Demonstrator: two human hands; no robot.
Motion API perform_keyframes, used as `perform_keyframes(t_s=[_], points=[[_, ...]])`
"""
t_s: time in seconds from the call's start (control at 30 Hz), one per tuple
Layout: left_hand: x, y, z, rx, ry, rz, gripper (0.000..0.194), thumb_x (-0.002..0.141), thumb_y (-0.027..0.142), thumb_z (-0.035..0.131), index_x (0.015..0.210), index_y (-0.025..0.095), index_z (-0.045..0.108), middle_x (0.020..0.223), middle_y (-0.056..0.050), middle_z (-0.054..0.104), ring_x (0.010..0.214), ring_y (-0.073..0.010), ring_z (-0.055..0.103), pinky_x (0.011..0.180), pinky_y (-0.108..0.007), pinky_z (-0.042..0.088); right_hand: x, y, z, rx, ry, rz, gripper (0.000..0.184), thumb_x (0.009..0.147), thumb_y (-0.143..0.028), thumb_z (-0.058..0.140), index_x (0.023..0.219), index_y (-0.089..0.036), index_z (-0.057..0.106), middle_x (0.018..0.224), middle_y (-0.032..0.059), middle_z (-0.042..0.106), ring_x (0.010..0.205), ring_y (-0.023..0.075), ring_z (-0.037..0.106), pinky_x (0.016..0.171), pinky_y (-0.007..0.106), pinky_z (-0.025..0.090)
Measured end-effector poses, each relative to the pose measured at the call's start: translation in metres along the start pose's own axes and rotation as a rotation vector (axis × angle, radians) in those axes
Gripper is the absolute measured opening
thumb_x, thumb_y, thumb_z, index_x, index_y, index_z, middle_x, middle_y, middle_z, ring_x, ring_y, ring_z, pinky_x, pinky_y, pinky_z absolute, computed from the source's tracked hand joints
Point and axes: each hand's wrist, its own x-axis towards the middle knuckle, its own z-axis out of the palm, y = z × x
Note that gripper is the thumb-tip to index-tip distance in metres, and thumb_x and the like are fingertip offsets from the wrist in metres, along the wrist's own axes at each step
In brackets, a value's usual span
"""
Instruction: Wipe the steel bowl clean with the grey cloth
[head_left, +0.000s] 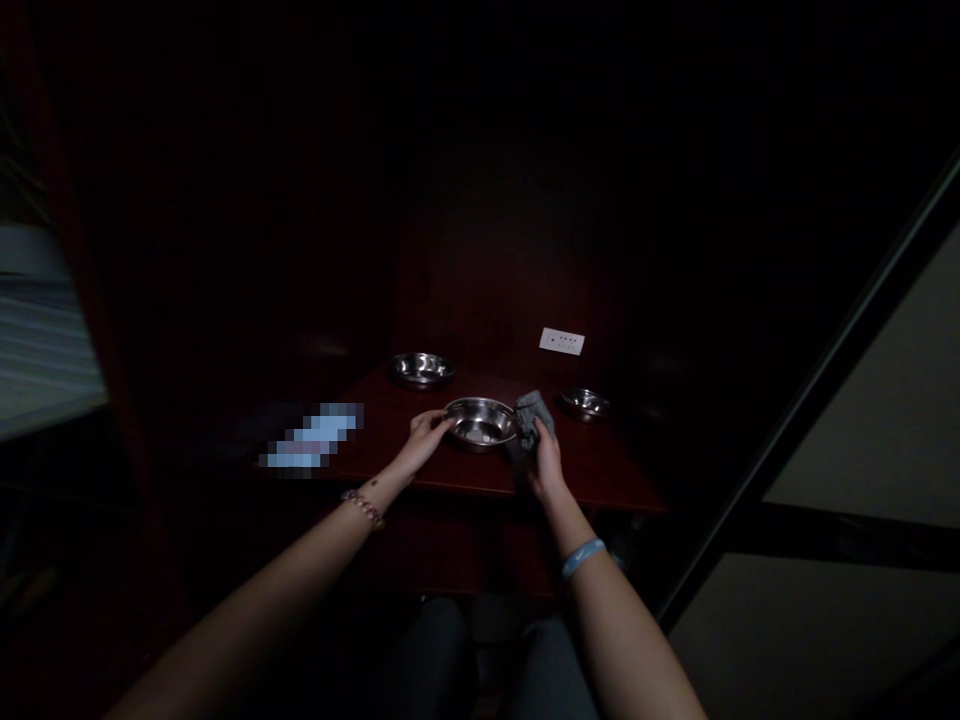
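Observation:
A shiny metal bowl (480, 432) is in front of me, over the dark red desk. My left hand (429, 438) grips its left rim, thumb and fingers pinched on the edge. In my right hand (547, 458) is a bunched grey cloth (532, 418), held against or very near the bowl's right rim. Whether the bowl rests on the desk or is slightly raised, I cannot tell. Two more metal bowls stand apart from my hands: one bowl (422, 371) behind to the left, another bowl (586, 404) to the right.
The dark red desk (450, 474) has its front edge just below my hands. A white socket panel (562, 342) sits on the back wall. To the left lies a pixelated bright patch (311, 437). Dark side panels enclose the desk, and my knees are underneath.

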Motion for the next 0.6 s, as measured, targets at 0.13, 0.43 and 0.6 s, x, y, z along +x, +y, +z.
perform_keyframes(t_s=[0.13,0.43,0.6], points=[[0.008,-0.016,0.002,-0.103,-0.074,-0.242,0.060,0.083,0.045,0.079,0.131,0.012,0.065,0.130,-0.020,0.069,0.090,-0.0213,0.075,0.062,-0.022,0.055,0.001,-0.005,-0.004,0.099,0.070,0.087,0.037,0.080,-0.043,0.067,0.109,-0.021,0.070,0.096,0.0028,0.078,0.089,0.0196,0.073,0.080,0.031,0.060],[0.024,-0.010,0.016,-0.132,-0.274,-0.359,0.062,0.090,0.045,0.075,0.141,0.013,0.059,0.141,-0.023,0.066,0.077,-0.0191,0.078,0.050,-0.019,0.052,0.000,-0.011,-0.003,0.161,0.078,0.158,0.026,0.083,-0.042,0.064,0.099,-0.023,0.071,0.087,0.0002,0.078,0.080,0.0175,0.073,0.074,0.029,0.060],[0.025,-0.005,0.017,-0.100,-0.306,-0.379,0.050,0.094,0.041,0.069,0.133,0.011,0.062,0.130,-0.023,0.073,0.082,-0.0216,0.080,0.055,-0.020,0.054,-0.001,-0.013,-0.004,0.170,0.025,0.159,0.023,0.085,-0.042,0.062,0.095,-0.023,0.071,0.082,0.0015,0.078,0.077,0.0182,0.073,0.073,0.030,0.061]])
